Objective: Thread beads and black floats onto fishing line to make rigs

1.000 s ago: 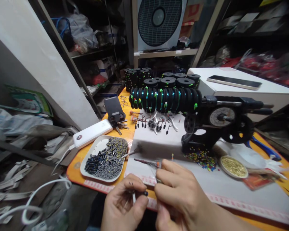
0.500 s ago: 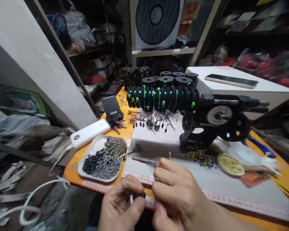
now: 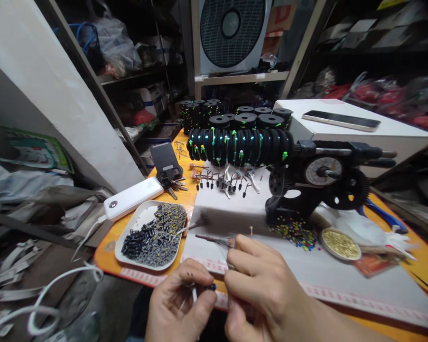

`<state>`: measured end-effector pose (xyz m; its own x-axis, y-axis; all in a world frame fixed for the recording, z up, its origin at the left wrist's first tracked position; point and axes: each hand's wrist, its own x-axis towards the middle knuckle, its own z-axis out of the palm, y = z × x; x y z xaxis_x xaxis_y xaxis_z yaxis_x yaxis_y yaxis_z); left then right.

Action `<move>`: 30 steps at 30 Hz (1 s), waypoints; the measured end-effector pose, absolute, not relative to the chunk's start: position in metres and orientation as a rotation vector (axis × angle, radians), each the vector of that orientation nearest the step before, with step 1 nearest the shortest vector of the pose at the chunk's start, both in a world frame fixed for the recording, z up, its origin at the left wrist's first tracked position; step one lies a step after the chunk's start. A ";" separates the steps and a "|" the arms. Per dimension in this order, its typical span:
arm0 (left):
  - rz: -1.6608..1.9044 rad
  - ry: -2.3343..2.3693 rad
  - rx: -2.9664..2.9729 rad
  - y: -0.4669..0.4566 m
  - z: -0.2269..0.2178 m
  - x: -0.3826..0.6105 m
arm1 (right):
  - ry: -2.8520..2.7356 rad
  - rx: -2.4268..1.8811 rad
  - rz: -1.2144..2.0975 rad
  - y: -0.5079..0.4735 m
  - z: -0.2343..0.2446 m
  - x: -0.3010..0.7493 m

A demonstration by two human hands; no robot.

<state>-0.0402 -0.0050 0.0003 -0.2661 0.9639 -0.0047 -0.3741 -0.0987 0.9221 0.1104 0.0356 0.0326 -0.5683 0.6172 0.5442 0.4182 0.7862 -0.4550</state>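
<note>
Low at the front, my left hand (image 3: 180,304) pinches a small black cylinder (image 3: 211,287) between thumb and fingertip. A thin white stick (image 3: 194,295) also runs through that hand, and small dark specks show on its index finger. Close beside it, my right hand (image 3: 266,285) has its fingers curled together in a pinch; the back of the hand hides what is in them. Just past its knuckles lies a thin brown stem (image 3: 209,238) with fine wires and an orange end. A white tray (image 3: 118,249) of small grey and black cylinders stands at left.
A black geared winder (image 3: 321,171) carries a row of black foam spools (image 3: 240,145) wound with green line. Coloured beads (image 3: 299,233) and a dish of gold pieces (image 3: 342,243) lie at right. A power bank (image 3: 133,197), keys and pliers (image 3: 385,216) are on the orange table.
Both hands keep nearly the same pose, with the black cylinder still pinched in the left. The view has shifted very slightly.
</note>
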 end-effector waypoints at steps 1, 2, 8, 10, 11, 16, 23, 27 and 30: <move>1.605 1.074 0.813 -0.005 0.001 -0.040 | -2.257 -0.761 0.353 0.035 0.033 0.111; 1.613 1.081 0.821 -0.005 0.001 -0.039 | -2.259 -0.760 0.350 0.036 0.033 0.111; 1.616 1.092 0.836 -0.004 0.000 -0.039 | -2.258 -0.747 0.347 0.039 0.032 0.110; 1.613 1.083 0.829 -0.004 -0.001 -0.039 | -2.261 -0.751 0.344 0.039 0.032 0.109; 1.610 1.082 0.826 -0.004 -0.001 -0.040 | -2.261 -0.755 0.342 0.039 0.032 0.109; 1.553 1.070 0.765 -0.004 -0.002 -0.043 | -2.252 -0.758 0.317 0.038 0.034 0.111; 1.509 1.036 0.734 -0.006 -0.004 -0.046 | -2.251 -0.765 0.327 0.038 0.033 0.111; 1.500 1.016 0.734 -0.005 -0.003 -0.046 | -2.257 -0.778 0.341 0.039 0.034 0.110; 1.508 1.013 0.736 -0.005 -0.002 -0.045 | -2.251 -0.770 0.350 0.039 0.033 0.111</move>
<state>-0.0454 -0.0049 -0.0025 -0.1847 0.9796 -0.0797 -0.4437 -0.0108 0.8961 0.1108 0.0388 0.0332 -0.5619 0.6197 0.5480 0.4243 0.7846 -0.4522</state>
